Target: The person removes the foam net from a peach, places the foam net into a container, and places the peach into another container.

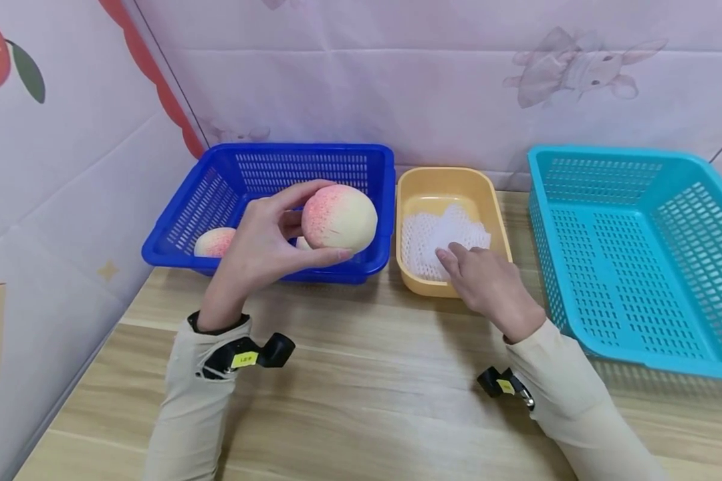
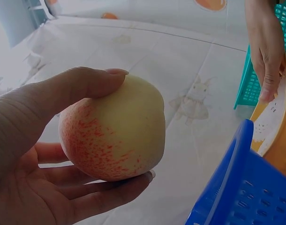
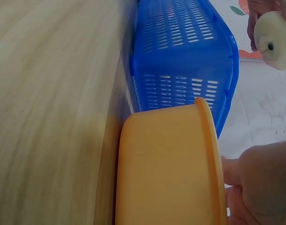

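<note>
My left hand (image 1: pixel 265 234) holds a pink-and-cream peach (image 1: pixel 339 219) above the blue basket (image 1: pixel 361 272), thumb on one side and fingers on the other. In the left wrist view the same peach (image 2: pixel 115 131) fills the grip. Another peach (image 1: pixel 215 242) lies in the blue basket, and part of a further pale one shows behind my left hand. My right hand (image 1: pixel 487 280) reaches over the near rim of the yellow bin (image 1: pixel 448 175), its fingers at the white foam netting (image 1: pixel 418 244) inside. Whether they pinch the netting is hidden.
A turquoise basket (image 1: pixel 638 287) stands on the right side of the wooden table (image 1: pixel 361 401). The yellow bin sits between the two baskets. A printed wall covering (image 1: pixel 397 87) rises close behind the containers, and another stands at the left.
</note>
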The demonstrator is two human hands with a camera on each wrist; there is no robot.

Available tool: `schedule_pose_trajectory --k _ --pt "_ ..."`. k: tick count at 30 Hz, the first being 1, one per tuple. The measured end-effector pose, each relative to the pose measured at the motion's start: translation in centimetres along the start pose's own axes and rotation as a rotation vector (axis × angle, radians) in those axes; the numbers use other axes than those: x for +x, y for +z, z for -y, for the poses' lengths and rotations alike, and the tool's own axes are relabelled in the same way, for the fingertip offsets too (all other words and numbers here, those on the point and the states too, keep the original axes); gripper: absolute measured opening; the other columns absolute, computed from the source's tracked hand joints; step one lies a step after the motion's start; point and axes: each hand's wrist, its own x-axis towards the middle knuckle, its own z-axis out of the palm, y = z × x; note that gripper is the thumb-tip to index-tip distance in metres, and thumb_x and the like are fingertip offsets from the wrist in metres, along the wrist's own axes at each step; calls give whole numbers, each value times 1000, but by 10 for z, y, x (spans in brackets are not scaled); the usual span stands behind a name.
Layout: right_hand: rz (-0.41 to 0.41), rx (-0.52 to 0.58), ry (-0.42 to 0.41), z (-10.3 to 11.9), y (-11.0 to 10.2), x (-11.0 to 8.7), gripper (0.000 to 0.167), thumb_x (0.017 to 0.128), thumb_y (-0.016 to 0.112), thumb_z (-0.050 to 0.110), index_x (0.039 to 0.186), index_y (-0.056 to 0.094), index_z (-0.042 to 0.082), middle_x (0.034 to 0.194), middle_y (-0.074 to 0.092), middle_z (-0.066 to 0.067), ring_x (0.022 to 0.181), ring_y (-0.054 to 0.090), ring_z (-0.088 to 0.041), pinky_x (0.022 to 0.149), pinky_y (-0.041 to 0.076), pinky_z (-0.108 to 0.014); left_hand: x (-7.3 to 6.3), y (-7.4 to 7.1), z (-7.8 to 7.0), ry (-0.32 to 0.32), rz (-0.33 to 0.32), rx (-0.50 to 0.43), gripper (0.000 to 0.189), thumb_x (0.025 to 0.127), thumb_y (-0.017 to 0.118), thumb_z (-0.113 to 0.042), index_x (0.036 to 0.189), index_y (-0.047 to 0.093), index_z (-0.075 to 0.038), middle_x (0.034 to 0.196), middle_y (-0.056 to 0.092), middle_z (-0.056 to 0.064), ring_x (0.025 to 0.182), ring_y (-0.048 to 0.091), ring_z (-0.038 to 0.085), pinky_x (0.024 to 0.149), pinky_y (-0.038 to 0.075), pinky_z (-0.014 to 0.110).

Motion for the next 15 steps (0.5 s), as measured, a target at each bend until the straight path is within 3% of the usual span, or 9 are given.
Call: schedule_pose_trajectory --k 10,15 --pt "-31 -114 -15 2 3 6 59 105 24 44 122 62 2 106 63 -27 98 60 -45 69 50 -55 0 1 0 -8 7 -20 72 67 89 -19 131 58 -12 123 61 2 99 66 17 85 54 32" --pt "-30 -108 4 3 4 7 62 104 23 47 115 65 2 102 64 -26 97 59 -49 75 46 -59 1 0 2 -16 5 4 71 67 89 -21 131 58 -12 122 62 3 99 66 18 85 54 34"
